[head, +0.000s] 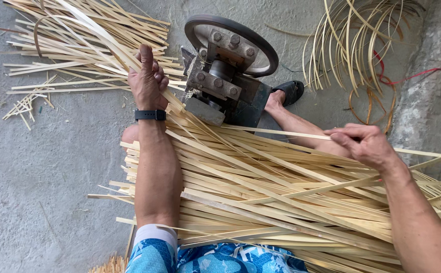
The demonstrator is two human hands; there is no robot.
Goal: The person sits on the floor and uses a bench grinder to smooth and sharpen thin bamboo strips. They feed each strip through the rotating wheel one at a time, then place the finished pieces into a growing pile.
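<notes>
Seen from above, a person sits on a concrete floor [43,167] with a thick heap of pale bamboo strips [281,197] across the lap. The left hand [147,78], thumb raised, is closed around a strip [106,43] leaving the far side of a small metal machine [225,76] with a wheel. The right hand [364,144] pinches a thin strip [276,132] running toward the machine, above the heap.

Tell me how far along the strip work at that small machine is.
Done, it seems: a loose pile of thin strips lies on the floor beyond the splitting machine. In hand: the left hand grips a strip beside the machine, and the right hand pinches one long strip leading to it. Left: a thick bundle of strips across the lap.
</notes>
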